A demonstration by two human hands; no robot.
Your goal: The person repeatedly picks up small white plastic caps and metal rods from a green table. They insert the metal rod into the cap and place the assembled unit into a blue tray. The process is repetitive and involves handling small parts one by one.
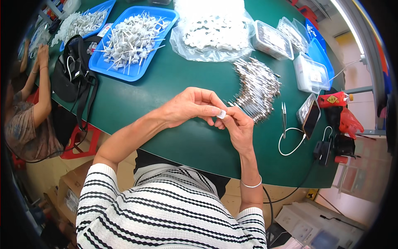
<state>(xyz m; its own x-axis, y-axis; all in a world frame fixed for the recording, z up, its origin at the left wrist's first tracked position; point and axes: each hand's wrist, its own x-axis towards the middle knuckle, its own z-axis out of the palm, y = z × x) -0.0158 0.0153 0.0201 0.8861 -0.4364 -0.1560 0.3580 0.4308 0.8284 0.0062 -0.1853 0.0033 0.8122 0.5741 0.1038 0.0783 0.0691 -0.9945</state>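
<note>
Over the near part of the green table, my left hand (191, 106) and my right hand (241, 128) meet with their fingertips together. A small white plastic piece (222, 114) shows between them. The left thumb and fingers pinch it from one side, and the right thumb and forefinger close on it from the other. Its exact shape is partly hidden by the fingers. Just beyond the right hand lies a spread pile of thin metal-and-white rods (257, 89). A pair of tweezers (284, 119) rests on the table to the right.
A blue tray (94, 62) of white stemmed parts stands far left, beside a black bag (70, 66). A plastic bag (182, 45) holds white caps. Clear boxes (273, 40), a phone (311, 120), cables and a red bottle (333, 99) are right. Another person (35, 120) sits left.
</note>
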